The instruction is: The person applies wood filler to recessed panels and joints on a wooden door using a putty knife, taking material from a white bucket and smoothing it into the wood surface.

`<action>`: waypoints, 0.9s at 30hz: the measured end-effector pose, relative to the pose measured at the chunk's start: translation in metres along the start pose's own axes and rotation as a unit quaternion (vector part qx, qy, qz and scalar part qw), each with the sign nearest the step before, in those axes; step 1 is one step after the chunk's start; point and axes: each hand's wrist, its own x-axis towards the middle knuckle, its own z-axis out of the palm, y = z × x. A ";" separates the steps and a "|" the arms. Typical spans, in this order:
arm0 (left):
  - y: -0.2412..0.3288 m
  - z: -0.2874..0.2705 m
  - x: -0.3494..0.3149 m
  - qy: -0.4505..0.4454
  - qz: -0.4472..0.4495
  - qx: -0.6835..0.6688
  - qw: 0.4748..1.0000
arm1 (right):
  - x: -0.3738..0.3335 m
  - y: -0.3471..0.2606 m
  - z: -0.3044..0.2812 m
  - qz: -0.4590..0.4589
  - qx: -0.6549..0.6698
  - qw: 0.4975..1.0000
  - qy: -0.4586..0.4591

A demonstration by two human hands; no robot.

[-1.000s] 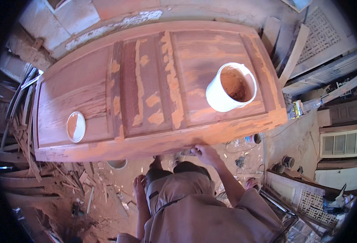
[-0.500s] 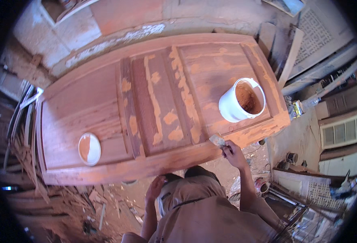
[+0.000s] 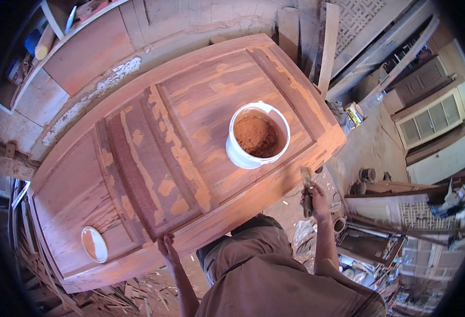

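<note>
The step in hand appears to be surface filling: 1 panelled wooden door point(image 3: 200, 95) is lying broad face up in front of the person, its near edge facing the body. The right hand point(image 3: 319, 202) is closing around the handle of 1 putty knife point(image 3: 306, 177), whose blade is pointing away from the body at the door's near edge, toward the right end. Whether the blade is touching the wood, I cannot tell. The left hand point(image 3: 169, 249) is resting its fingers on the near edge, partly open and gripping nothing visible. In my judgement, the next move is calling for a low blade angle and even pressure along that edge, with the left hand steadying.

The wood is showing reddish-brown grain, with raised mouldings framing recessed rectangular panels. Orange filler patches point(image 3: 182, 156) are running in ragged, matt strips along the mouldings and across the right panel. 1 white, round, apparently plastic bucket point(image 3: 236, 153) is standing on the right panel, holding coarse, lumpy orange-brown filler point(image 3: 254, 136). 1 white disc-shaped lid point(image 3: 101, 245) is lying on the left panel, carrying a smooth orange smear.
</note>
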 end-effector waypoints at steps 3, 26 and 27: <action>-0.018 0.057 -0.002 0.066 0.060 0.039 0.995 | 0.069 -0.037 -0.029 -0.009 -0.013 1.000 0.010; 0.033 0.253 -0.036 0.281 0.118 0.375 0.876 | 0.350 -0.135 -0.003 -0.292 -0.603 0.738 -0.080; 0.032 0.253 -0.035 0.282 0.113 0.370 0.878 | 0.351 -0.138 -0.009 -0.283 -0.597 0.743 -0.107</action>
